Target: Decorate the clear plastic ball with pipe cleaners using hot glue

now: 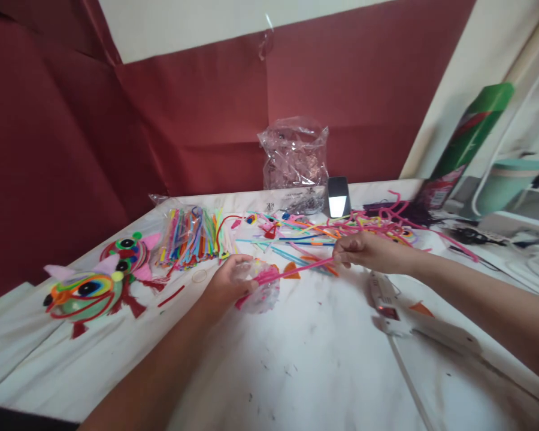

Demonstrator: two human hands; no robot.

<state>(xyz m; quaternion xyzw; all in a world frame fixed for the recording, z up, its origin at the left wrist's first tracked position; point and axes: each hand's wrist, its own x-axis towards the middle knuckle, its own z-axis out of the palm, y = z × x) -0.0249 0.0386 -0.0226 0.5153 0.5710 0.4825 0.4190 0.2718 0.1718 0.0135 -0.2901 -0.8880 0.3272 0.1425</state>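
Note:
My left hand (233, 280) is closed around a clear plastic cup-like piece (265, 299) with pink bits on it, just above the table. A pink pipe cleaner (303, 267) stretches from that piece to my right hand (357, 252), whose fingers pinch its far end. An orange scrap (291, 271) lies just behind the pipe cleaner. Below my right wrist rests a white glue gun (386, 305), with a small red light showing. Which part of the clear piece my left fingers press on is partly hidden.
Two decorated animal heads (87, 293) stand at the left. Behind them lies a bag of coloured pipe cleaners (193, 236). Loose pink pipe cleaners (372, 224) pile up at the back right. A clear plastic bag (294, 161) and a phone-like dark object (338, 197) stand against the red backing.

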